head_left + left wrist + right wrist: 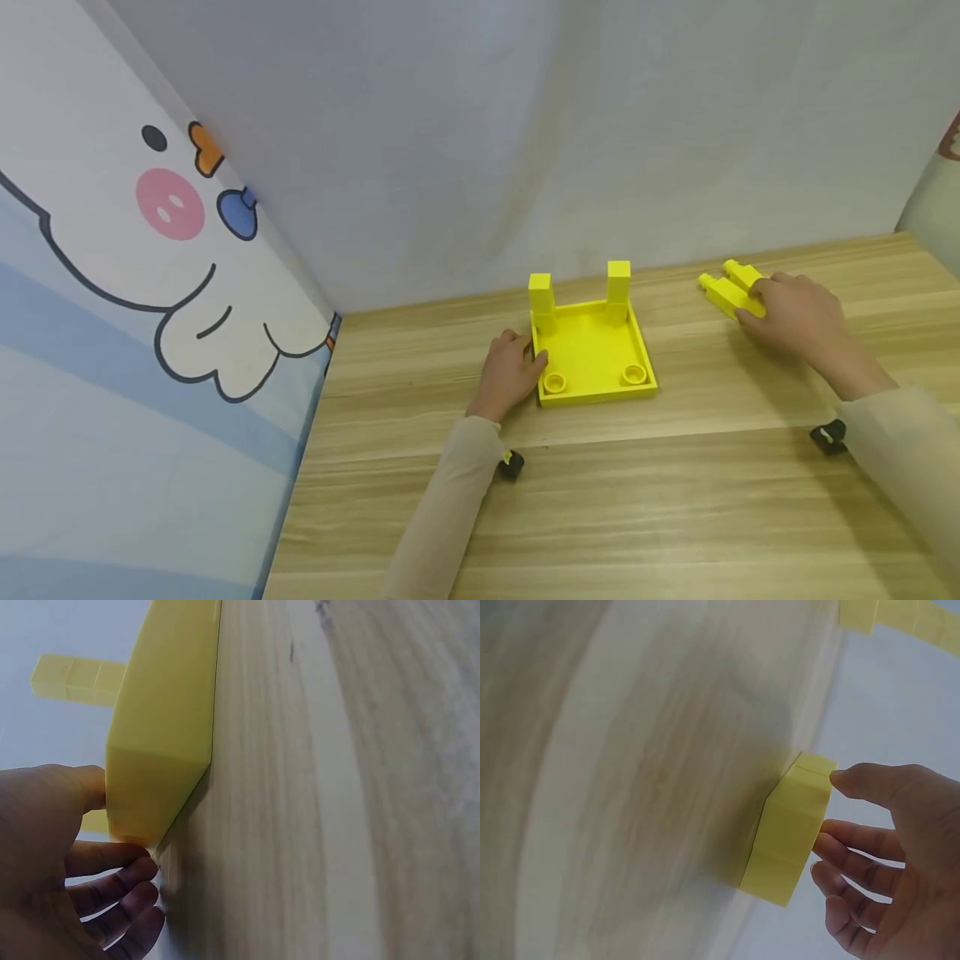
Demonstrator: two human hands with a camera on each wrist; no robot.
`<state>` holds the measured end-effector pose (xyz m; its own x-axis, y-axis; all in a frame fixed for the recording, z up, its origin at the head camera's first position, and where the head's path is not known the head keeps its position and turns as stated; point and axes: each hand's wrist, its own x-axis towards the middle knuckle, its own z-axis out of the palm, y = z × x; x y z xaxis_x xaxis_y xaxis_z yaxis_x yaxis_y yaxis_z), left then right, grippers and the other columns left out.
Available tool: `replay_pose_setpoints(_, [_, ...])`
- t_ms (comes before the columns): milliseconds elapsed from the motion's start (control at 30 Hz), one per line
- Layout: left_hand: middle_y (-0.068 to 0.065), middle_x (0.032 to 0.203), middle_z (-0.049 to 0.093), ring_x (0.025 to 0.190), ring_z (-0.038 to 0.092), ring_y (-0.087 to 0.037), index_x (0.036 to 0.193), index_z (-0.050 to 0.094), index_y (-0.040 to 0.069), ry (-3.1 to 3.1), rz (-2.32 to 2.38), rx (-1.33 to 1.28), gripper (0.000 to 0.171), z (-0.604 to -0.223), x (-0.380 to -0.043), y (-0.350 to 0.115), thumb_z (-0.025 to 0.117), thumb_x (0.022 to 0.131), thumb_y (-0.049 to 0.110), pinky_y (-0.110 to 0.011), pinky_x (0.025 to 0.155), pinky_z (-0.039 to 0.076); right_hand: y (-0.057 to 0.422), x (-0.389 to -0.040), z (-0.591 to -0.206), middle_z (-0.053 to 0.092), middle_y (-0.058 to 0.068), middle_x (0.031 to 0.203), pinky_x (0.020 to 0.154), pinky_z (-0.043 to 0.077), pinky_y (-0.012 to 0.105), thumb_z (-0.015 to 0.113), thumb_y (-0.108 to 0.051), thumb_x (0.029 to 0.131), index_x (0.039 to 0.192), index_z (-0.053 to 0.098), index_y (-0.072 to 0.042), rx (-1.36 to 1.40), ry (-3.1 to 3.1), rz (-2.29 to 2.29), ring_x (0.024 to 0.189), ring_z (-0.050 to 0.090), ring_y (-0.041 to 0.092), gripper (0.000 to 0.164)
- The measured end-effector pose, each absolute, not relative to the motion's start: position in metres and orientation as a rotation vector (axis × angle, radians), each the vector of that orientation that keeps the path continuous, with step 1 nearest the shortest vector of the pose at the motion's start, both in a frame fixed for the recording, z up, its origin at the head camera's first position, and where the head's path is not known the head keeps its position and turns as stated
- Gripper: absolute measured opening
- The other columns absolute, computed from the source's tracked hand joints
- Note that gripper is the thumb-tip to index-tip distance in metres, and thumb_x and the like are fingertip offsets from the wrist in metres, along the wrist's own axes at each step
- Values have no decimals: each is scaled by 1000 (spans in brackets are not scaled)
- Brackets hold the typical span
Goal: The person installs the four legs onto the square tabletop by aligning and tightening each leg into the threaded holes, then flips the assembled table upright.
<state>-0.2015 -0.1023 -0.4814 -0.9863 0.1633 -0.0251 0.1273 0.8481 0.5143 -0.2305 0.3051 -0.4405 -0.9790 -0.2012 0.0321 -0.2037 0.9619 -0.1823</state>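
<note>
A yellow square tray [588, 346] with a low rim stands on the table, near the wall. Two square yellow posts, a left one [541, 293] and a right one [618, 287], rise from its back corners; round sockets [633, 375] sit in the front corners. My left hand [508, 375] pinches the tray's left rim, thumb over the wall and fingers outside. Farther right, two loose yellow posts with knobbed ends lie side by side. My right hand [798, 312] has thumb and fingertips about the nearer post [726, 296], partly covering it and the farther post [741, 271].
The wood-grain table [600, 517] meets a pale grey wall [450, 167] at its back edge. A white and blue panel with a cartoon figure [172, 200] runs along the left side. A dark wrist camera [829, 436] hangs under the right sleeve.
</note>
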Motion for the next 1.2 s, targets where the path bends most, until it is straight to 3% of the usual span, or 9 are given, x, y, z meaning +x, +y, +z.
replay_pose_setpoints(167, [-17,131,61,118,56,-31,141,58,0,2942,838,230,54,-482,-203,-104,55,104,38,-43,102,49,310,-226,-441,65,31,105,55,47,46,61,-33,94,122,62,11,277,-3120,317,80,62,41,52])
replay_pose_setpoints(233, [-16,132,61,118,55,-30,141,58,0,2938,843,224,54,-482,-204,-104,54,104,38,-43,103,49,311,-225,-440,65,29,98,53,44,43,60,-34,94,118,63,10,258,-3135,337,75,60,37,51])
replay_pose_setpoints(400, [-16,131,61,119,55,-31,141,59,1,2930,860,216,52,-482,-205,-105,54,104,38,-44,103,49,314,-222,-442,56,13,71,50,35,36,60,-38,93,90,62,0,204,-3182,386,63,49,26,39])
replay_pose_setpoints(500, [-16,130,61,119,56,-31,141,59,2,2928,859,219,52,-482,-205,-105,54,104,38,-44,103,49,316,-221,-443,51,10,68,50,34,36,60,-40,93,83,58,-5,179,-3195,407,62,47,25,36])
replay_pose_setpoints(667, [-16,130,61,119,56,-31,142,58,2,2914,852,226,51,-481,-205,-105,54,104,37,-44,103,49,315,-223,-444,58,16,75,49,37,39,59,-41,93,97,63,1,150,-3169,424,65,51,28,43])
replay_pose_setpoints(800, [-16,131,61,120,56,-31,143,58,2,2912,841,227,51,-481,-205,-105,53,105,36,-43,104,49,314,-226,-441,67,30,97,49,42,43,60,-44,93,118,65,7,133,-3130,454,75,60,37,57])
replay_pose_setpoints(933, [-16,130,61,120,56,-31,142,58,2,2918,828,230,50,-480,-205,-105,53,105,36,-43,104,49,311,-229,-438,66,36,113,50,44,45,60,-46,93,122,64,8,110,-3069,490,85,64,44,61])
replay_pose_setpoints(1067, [-16,130,61,119,56,-31,141,59,2,2919,828,233,50,-479,-205,-104,53,105,35,-44,103,49,307,-230,-435,68,31,106,48,39,40,62,-46,91,121,65,6,89,-2997,527,76,60,36,60])
replay_pose_setpoints(1200, [-16,130,60,119,56,-31,142,58,2,2919,825,230,50,-480,-205,-104,53,105,35,-44,103,49,301,-231,-428,64,19,85,46,33,35,61,-47,90,114,67,4,98,-2960,535,65,50,26,57])
